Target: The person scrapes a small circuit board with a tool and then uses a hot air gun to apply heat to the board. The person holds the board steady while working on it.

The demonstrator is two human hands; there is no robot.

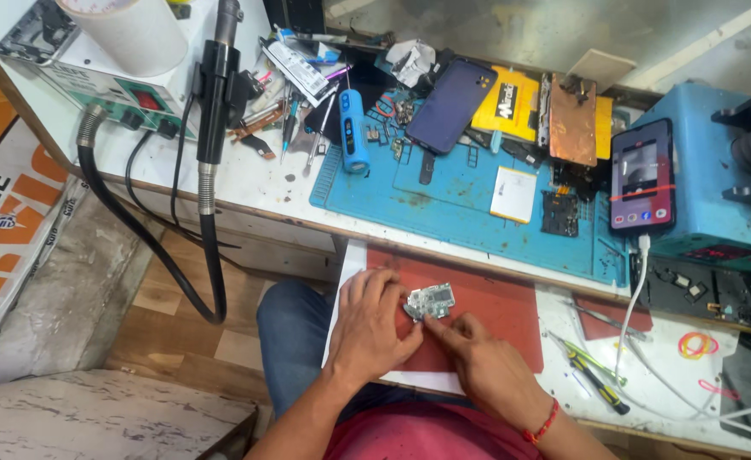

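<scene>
Up and to the right of the right hand (490,375), a lit phone screen (642,175) is seen propped on a blue machine, dark-framed with red and white patches. Further up from the left hand (369,328), a yellow packet (505,104) with a black label is lying on the worktop beside a dark blue phone back. A white rectangular card (513,194) is laid on the blue mat. Far left of both hands, an orange and white printed sign (5,213) is seen.

The hands cover part of the small circuit board (429,301), whose components are too small to make out.
</scene>
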